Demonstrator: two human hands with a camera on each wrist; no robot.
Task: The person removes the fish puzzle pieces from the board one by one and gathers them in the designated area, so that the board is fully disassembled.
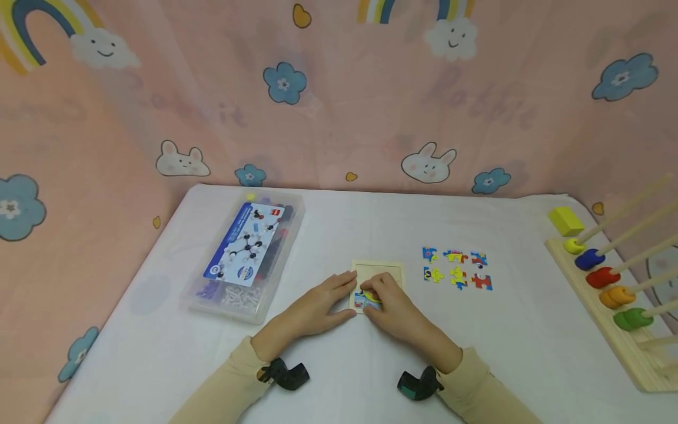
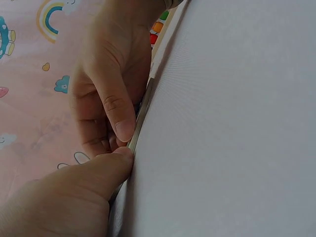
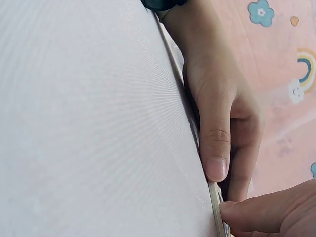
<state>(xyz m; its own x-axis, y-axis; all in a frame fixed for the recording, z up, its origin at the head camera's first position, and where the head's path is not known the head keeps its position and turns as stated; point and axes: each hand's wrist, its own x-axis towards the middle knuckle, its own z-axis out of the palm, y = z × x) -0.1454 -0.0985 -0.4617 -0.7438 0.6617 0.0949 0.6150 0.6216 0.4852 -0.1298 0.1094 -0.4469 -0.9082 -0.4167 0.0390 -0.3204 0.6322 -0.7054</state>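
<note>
A small square wooden puzzle tray (image 1: 378,264) lies on the white table. Joined colourful puzzle pieces (image 1: 365,300) fill part of its near left area. My left hand (image 1: 325,300) rests at the tray's left side with fingers extended, its thumb (image 3: 216,165) touching the tray's edge. Over the tray, my right hand (image 1: 394,309) has curled fingers and pinches a puzzle piece between thumb and fingertips; the hand hides most of it. Several loose puzzle pieces (image 1: 457,277) lie in two rows right of the tray.
Left of my hands sits a clear plastic case (image 1: 272,282) with a molecule-model label. On the right stands a wooden bead rack (image 1: 593,306) with coloured beads, beside a yellow block (image 1: 565,221). A pink patterned cloth (image 1: 339,106) hangs behind the table.
</note>
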